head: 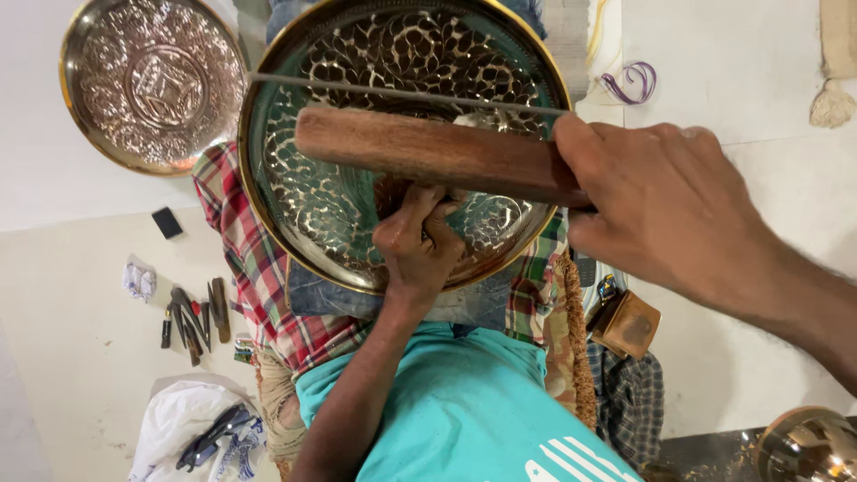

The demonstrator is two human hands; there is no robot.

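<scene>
A large round brass plate (357,54) with an engraved floral pattern and a gold rim lies on my lap over a checked cloth (259,268). My left hand (418,245) rests on the plate's near part, fingers pinched shut around a small engraving tool that is mostly hidden. My right hand (661,205) grips a brown wooden mallet block (428,152), held level above the plate and just over my left hand. A thin metal rod (402,92) lies across the plate's far half.
A second, smaller engraved plate (152,85) lies at the upper left. Several dark hand tools (192,321) lie on the floor at left, near a white cloth bundle (192,428). A brown box (629,326) and a shiny brass vessel (808,446) are at the right.
</scene>
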